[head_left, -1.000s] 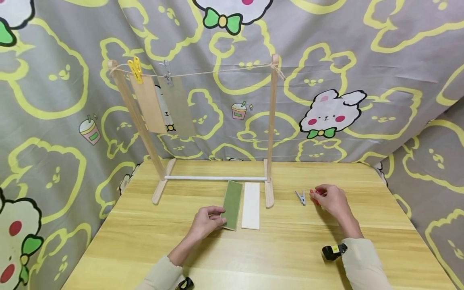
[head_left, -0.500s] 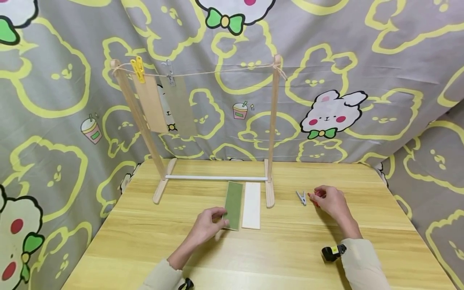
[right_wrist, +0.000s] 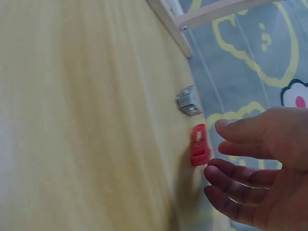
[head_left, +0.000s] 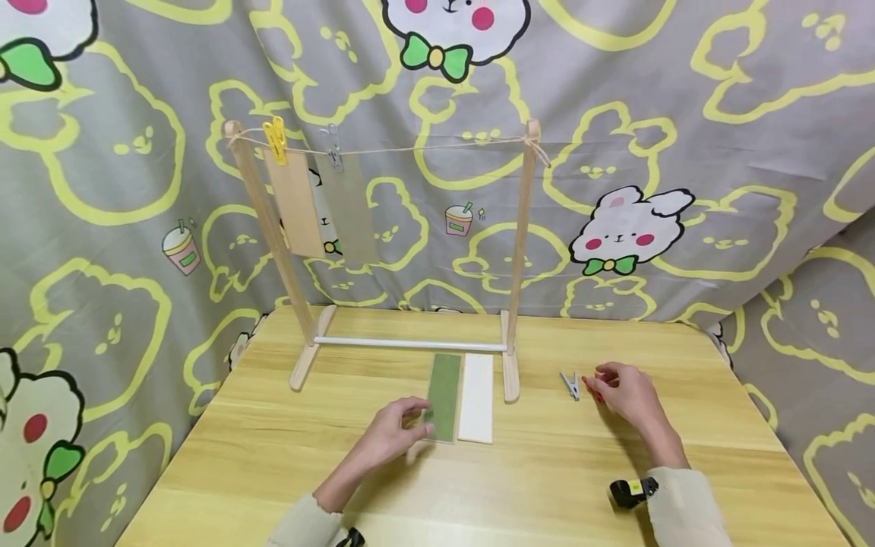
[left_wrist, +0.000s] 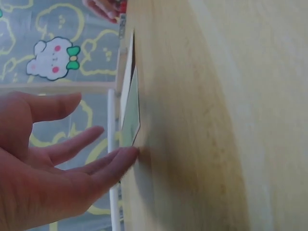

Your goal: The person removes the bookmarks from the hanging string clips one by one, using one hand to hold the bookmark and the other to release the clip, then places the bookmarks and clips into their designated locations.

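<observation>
My left hand is at the near left edge of a flat green rectangular card, its thumb and fingers spread apart. In the left wrist view, a fingertip overlaps the near end of that card. A white card lies just to its right on the table. My right hand hovers by a red clothespin, fingers loosely bent. The right wrist view shows the red clothespin right at the fingertips, with thumb and fingers apart. Left of it lies a grey clothespin.
Behind the cards stands a wooden frame with a white bottom bar and a string across its top. A yellow clothespin holds a tan card there; a grey clothespin holds a grey-green card.
The green card has straightened beside the white one, and my left fingers have loosened from its edge. More of the red clothespin shows by my right hand. The head view has tilted slightly up.
</observation>
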{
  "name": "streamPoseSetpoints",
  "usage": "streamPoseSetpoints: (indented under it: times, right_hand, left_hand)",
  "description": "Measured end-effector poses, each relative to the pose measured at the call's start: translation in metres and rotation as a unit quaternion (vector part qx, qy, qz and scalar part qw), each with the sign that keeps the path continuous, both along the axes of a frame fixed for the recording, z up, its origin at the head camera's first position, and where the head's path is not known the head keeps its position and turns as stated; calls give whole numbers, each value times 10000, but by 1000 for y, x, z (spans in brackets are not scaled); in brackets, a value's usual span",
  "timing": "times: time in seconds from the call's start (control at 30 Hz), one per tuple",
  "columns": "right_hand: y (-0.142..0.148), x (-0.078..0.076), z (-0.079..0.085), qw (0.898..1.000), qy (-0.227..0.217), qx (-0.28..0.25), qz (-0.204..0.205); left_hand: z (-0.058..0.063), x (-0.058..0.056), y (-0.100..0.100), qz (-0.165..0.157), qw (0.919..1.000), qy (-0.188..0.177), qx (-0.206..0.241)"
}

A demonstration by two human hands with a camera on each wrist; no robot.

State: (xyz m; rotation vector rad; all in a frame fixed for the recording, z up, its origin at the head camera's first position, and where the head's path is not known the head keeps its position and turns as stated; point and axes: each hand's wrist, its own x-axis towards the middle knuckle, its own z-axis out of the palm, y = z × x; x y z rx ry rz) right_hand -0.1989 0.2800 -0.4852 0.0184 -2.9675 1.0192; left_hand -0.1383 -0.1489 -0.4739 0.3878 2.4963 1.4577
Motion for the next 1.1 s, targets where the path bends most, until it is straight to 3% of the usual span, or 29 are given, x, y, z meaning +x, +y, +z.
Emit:
streamPoseSetpoints:
  times: [0.3, 0.47, 0.67, 0.87, 1.1]
  right_hand:
    - [9, 6, 1, 9974, 648, -280, 139]
    - [12, 9, 0, 9967, 575, -541, 178]
    - [13, 9, 13, 9925, 952, -745, 191]
    - [7, 10, 22, 9877, 1334, -791, 204]
    - [-8, 9, 25, 9810, 1617, -1034, 286]
  left_hand:
    - [-3, -1, -5, -201, 9989, -92, 419]
    - [-5, -6, -4, -77, 9970, 74, 764]
    - [-6, -17, 0, 239, 9909, 241, 1305]
    - [5, -24, 0, 728, 9836, 459, 1583]
    - [19, -30, -6, 873, 9795, 631, 1702]
